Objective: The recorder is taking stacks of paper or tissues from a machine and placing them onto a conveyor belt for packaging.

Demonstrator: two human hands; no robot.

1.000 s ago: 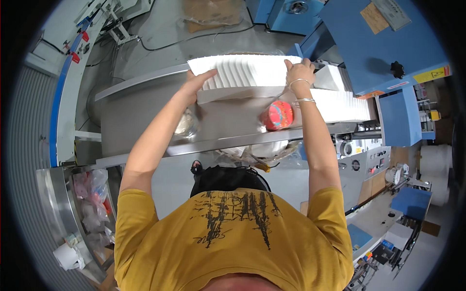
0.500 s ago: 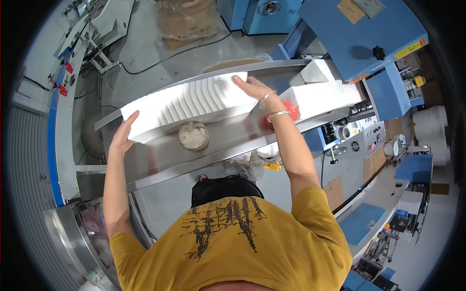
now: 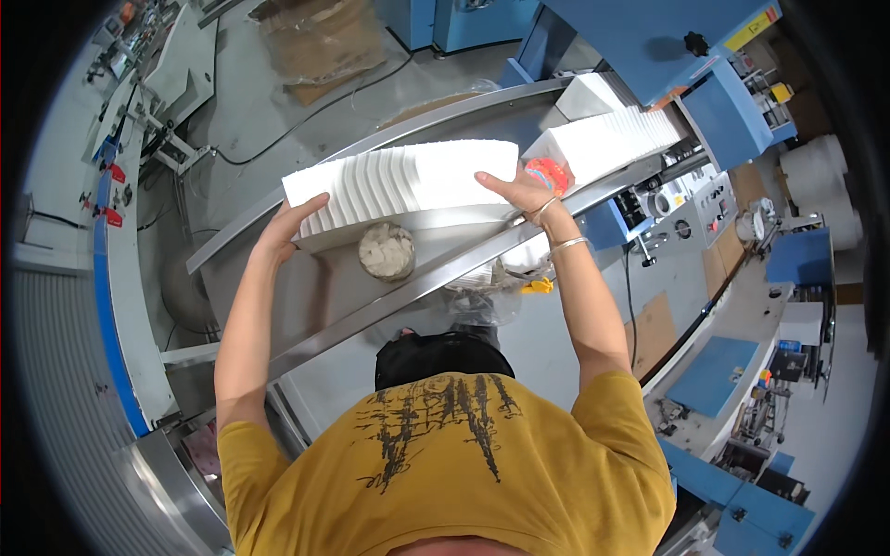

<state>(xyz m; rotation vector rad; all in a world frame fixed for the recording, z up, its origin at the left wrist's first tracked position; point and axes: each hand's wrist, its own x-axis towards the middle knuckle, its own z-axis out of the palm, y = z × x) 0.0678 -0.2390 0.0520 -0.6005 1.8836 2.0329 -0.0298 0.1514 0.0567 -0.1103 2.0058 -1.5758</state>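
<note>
Between my two hands is a long white stack (image 3: 399, 185) of thin pieces pressed together, rippled along part of its top; I cannot make out what the pieces are. My left hand (image 3: 289, 227) grips its left end, thumb on top. At the right end my right hand (image 3: 527, 196) clasps it, with the thumb over the upper edge and the other fingers partly hidden. The stack lies along a metal trough (image 3: 278, 287). Just on its near side stands a round container (image 3: 387, 252) with pale, lumpy contents. A red round object (image 3: 549, 174) shows behind my right hand.
A second white stack (image 3: 607, 139) fills the trough's right part, beside a blue machine (image 3: 640, 42). Brown cardboard in clear plastic (image 3: 320, 46) lies on the floor beyond. A white machine frame with a blue edge (image 3: 116, 352) stands left. Something yellow (image 3: 538, 286) sits below the trough's near edge.
Both hands have shifted the white stack rightward along the trough, nearer the second stack. The view has also moved slightly. My grip at both ends is kept.
</note>
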